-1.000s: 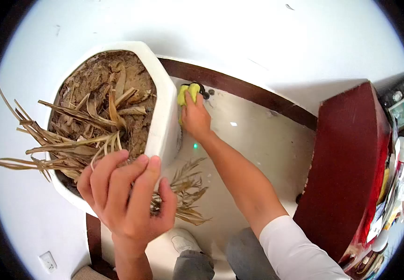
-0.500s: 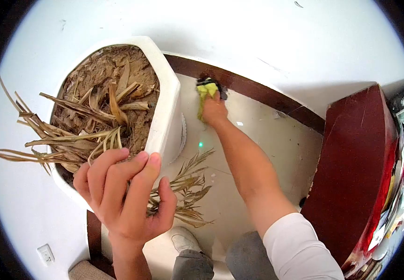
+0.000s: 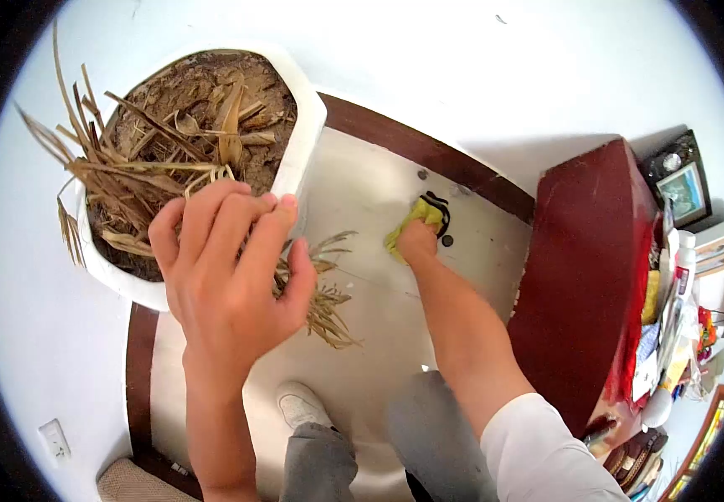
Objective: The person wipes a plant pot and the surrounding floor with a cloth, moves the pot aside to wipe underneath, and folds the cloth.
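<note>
My left hand (image 3: 232,276) has its fingers curled over the rim of a white flowerpot (image 3: 310,105), thumb apart. The pot holds dry brown soil (image 3: 253,75) and withered long leaves (image 3: 140,171), some passing behind this hand. More dried leaves (image 3: 328,318) hang beyond the pot's right side. Down at the floor, my right hand (image 3: 418,240) is closed on a crumpled yellow-green cloth (image 3: 401,234). Black material (image 3: 437,203) shows at the cloth's far edge; its kind is unclear. Small dark round pieces (image 3: 447,241) lie beside it.
A dark red cabinet (image 3: 575,276) stands on the right, crowded with bottles, papers and bags. A framed picture (image 3: 682,192) leans at its back. Brown skirting (image 3: 429,151) edges the pale tiled floor (image 3: 370,184). A wall socket (image 3: 55,438) is at lower left.
My right hand has drawn the cloth away from the skirting, toward the cabinet side. Dark pieces now show on the floor around it. The view has shifted; my left hand stays at the pot's rim.
</note>
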`<action>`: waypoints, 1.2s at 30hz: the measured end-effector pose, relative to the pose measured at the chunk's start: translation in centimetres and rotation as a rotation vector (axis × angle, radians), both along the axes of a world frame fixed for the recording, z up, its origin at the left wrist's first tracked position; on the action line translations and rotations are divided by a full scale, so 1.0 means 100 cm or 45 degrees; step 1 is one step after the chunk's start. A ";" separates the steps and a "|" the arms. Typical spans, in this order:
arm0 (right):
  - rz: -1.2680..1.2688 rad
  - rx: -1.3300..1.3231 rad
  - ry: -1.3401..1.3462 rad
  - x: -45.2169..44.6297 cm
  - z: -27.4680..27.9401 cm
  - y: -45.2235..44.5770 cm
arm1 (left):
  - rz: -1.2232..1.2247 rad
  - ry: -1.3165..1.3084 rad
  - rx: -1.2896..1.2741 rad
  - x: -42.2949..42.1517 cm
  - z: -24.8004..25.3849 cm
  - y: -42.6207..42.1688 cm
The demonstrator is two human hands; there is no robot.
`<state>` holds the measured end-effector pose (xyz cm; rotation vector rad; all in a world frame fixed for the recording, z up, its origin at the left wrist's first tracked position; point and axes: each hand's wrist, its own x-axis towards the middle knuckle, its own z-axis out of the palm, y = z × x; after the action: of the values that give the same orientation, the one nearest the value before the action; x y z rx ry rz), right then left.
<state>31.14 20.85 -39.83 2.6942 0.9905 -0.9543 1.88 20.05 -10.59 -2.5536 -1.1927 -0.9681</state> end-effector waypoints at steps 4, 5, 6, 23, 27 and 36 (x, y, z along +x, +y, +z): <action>0.280 0.530 -0.270 -0.036 0.021 -0.035 | -0.015 -0.023 -0.001 -0.003 0.001 -0.001; 0.354 0.682 -0.248 -0.046 0.026 -0.041 | -0.016 -0.029 0.007 -0.003 0.001 -0.001; 0.427 0.829 -0.221 -0.057 0.032 -0.048 | -0.019 -0.031 0.010 -0.003 0.001 -0.001; -0.993 0.904 -0.564 0.073 -0.003 -0.139 | -0.083 -0.105 0.060 -0.010 -0.007 0.001; -0.890 0.835 -0.466 0.093 -0.051 -0.125 | -0.080 -0.061 0.050 -0.011 -0.006 0.003; -0.484 0.840 -0.101 -0.001 -0.010 -0.064 | -0.040 0.023 0.079 -0.009 -0.007 0.003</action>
<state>31.07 14.40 -40.79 3.5339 0.9155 -0.6303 0.99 20.30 -11.32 -2.5344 -1.1035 -0.9714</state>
